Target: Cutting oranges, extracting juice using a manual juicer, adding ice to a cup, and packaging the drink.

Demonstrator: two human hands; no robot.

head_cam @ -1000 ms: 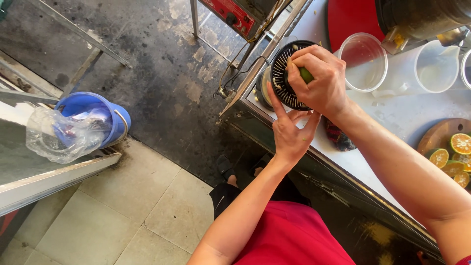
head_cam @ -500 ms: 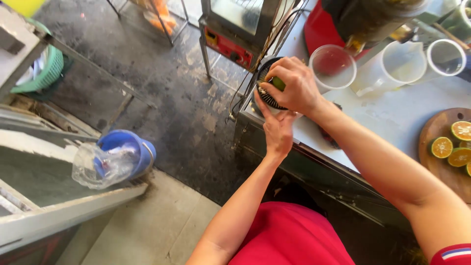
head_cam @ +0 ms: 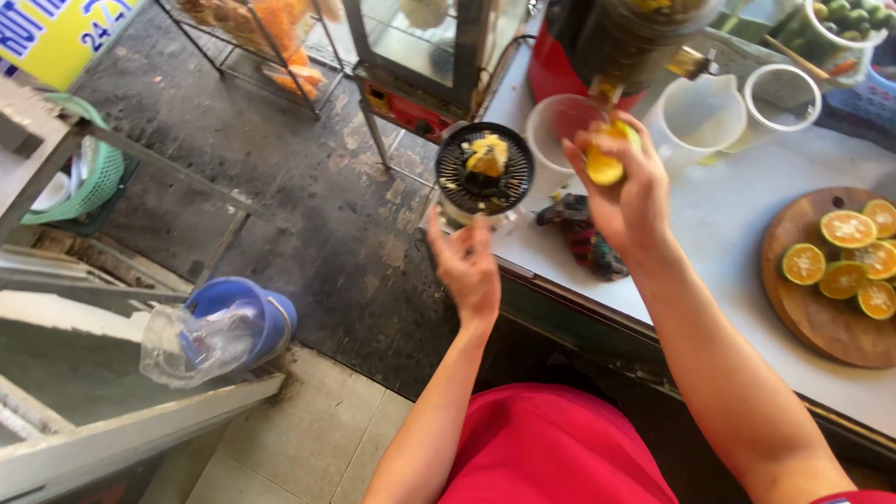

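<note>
A black citrus juicer point(head_cam: 484, 170) with a pulpy yellow cone stands at the left edge of the white counter point(head_cam: 737, 233). My right hand point(head_cam: 623, 187) is lifted just right of it, fingers closed on a squeezed yellow-green citrus half point(head_cam: 607, 157). My left hand point(head_cam: 467, 266) hovers below the juicer, palm up and fingers spread, holding nothing. Several cut orange-fleshed citrus halves point(head_cam: 845, 257) lie on a round wooden board point(head_cam: 821, 317) at the right.
Clear plastic cups point(head_cam: 784, 93) and a jug point(head_cam: 695, 117) stand behind the juicer beside a red machine point(head_cam: 560, 65). A dark cloth point(head_cam: 583, 238) lies on the counter. A blue bucket with a plastic bag point(head_cam: 229, 327) sits on the floor at left.
My right hand lifted the citrus half off the juicer cone and moved right. My left hand let go of the juicer and dropped back. The view tilted, showing more counter.
</note>
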